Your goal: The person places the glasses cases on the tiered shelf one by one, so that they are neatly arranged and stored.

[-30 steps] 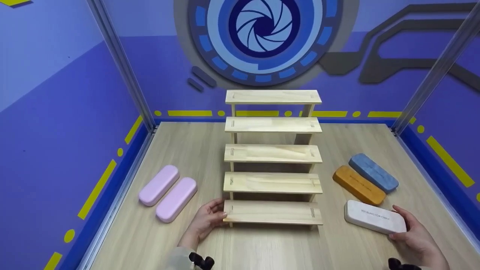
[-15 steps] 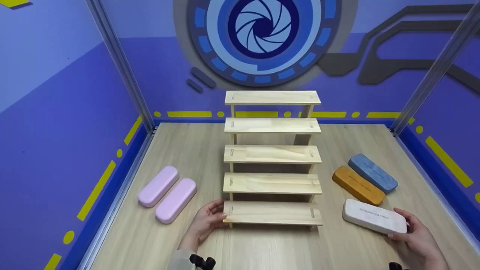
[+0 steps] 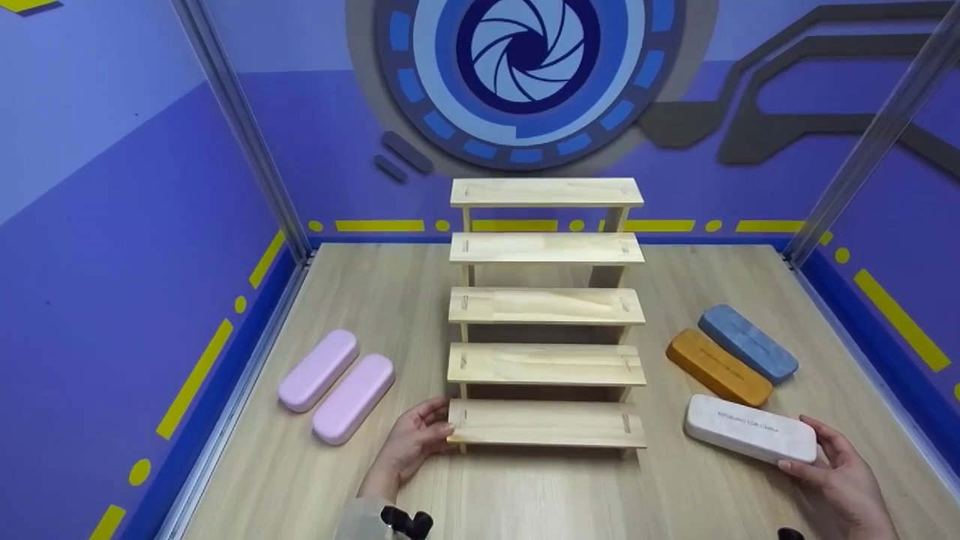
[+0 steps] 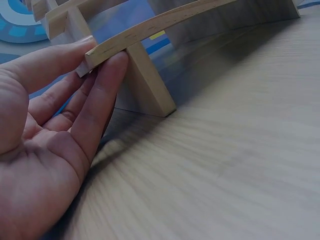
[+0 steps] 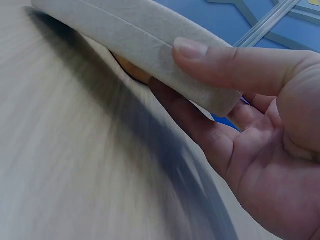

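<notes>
Two grips, well apart.
Pinching the wooden steps [image 3: 546, 363] down low with the left hand [image 3: 411, 444], gripping a white case [image 3: 748, 427] by one end with the right hand [image 3: 846, 478].

Biggest obstacle was the rack [image 3: 547, 306], smack in the middle of the table [image 3: 551, 495]. Crossing left to right, a hand had free room along the near edge. The left lane, between the rack and the pink cases [image 3: 352, 400], looked okay, but the left hand [image 3: 412, 441] plugged its near end. Right lane was tighter, squeezed by the orange case [image 3: 718, 367] and white case [image 3: 750, 429]. Blue case [image 3: 748, 343] blocked farther right; past it, the far right corner was free. There was a gap under the white case, partly filled by the right hand [image 3: 847, 474].
</notes>
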Action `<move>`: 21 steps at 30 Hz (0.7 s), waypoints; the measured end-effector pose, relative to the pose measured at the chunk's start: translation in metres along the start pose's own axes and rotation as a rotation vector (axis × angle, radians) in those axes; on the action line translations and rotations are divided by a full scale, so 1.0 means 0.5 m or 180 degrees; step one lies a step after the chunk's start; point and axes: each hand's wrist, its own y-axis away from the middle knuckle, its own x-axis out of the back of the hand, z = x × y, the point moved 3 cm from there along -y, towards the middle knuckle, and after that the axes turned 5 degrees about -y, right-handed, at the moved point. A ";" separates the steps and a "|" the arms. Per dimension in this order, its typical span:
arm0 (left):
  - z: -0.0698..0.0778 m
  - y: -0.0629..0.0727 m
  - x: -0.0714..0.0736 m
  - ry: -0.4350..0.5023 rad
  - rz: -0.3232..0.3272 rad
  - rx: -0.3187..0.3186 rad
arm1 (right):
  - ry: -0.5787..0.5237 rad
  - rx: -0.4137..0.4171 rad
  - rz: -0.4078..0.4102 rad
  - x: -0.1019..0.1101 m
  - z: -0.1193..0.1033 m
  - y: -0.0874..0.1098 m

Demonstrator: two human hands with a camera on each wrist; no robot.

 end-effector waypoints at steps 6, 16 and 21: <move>-0.001 -0.002 0.000 -0.0026 0.0050 0.0074 | -0.0202 0.0053 0.0080 -0.002 -0.007 0.006; 0.001 -0.003 -0.001 -0.0090 0.0083 0.0094 | -0.1258 0.0787 -0.0315 -0.017 -0.051 0.039; 0.000 -0.004 -0.001 -0.0077 0.0074 0.0104 | -0.1671 0.1172 -0.0502 -0.029 -0.083 0.053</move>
